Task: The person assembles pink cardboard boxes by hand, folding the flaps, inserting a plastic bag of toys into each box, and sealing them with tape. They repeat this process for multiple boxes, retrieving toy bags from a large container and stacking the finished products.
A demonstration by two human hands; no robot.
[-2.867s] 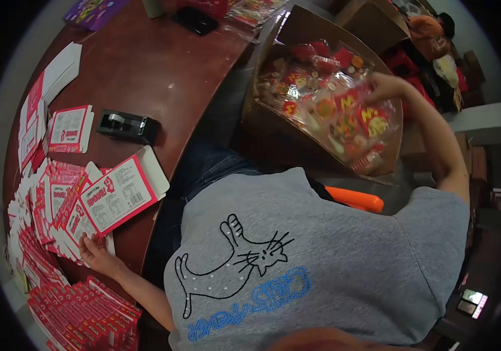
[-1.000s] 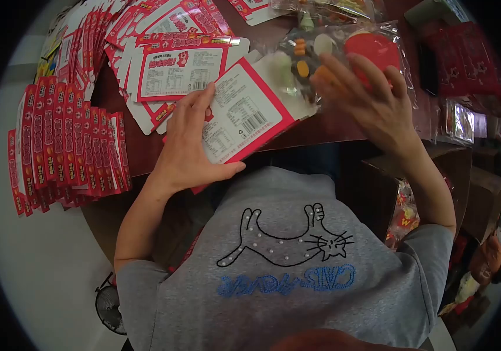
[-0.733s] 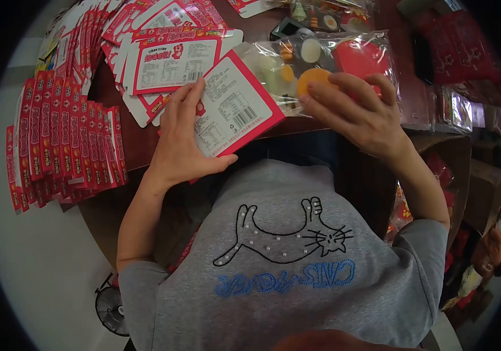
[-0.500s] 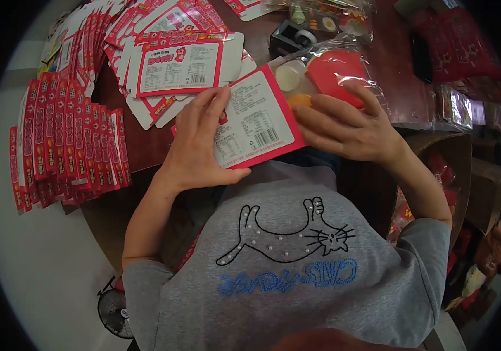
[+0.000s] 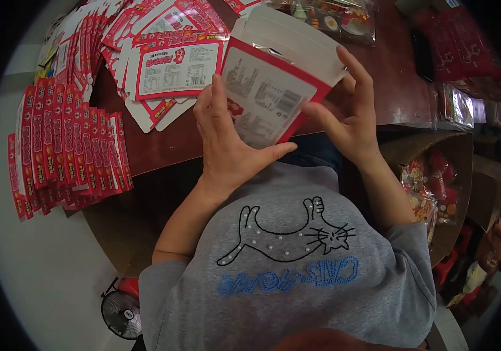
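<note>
A red and white printed box [image 5: 271,93] is tilted between my two hands, its white end flaps standing up at the far side. My left hand [image 5: 227,140] grips its left and lower edges, thumb along the bottom. At the right edge, my right hand [image 5: 350,117] has its thumb on the near face and its fingers by the open flap. Something clear and shiny shows at the mouth of the box. Left of it lies a pile of flat boxes [image 5: 174,70] with the same print.
Upright rows of red boxes [image 5: 66,140] line the table's left edge. Clear packs of toy food [image 5: 338,20] lie at the far side, red packs [image 5: 467,44] at the right. Below stand a carton [image 5: 461,175] with packs and a black fan [image 5: 122,313].
The box has been raised and turned more upright, with its flaps now in view. My right hand has moved to its flap side. The bag with the red item is no longer visible.
</note>
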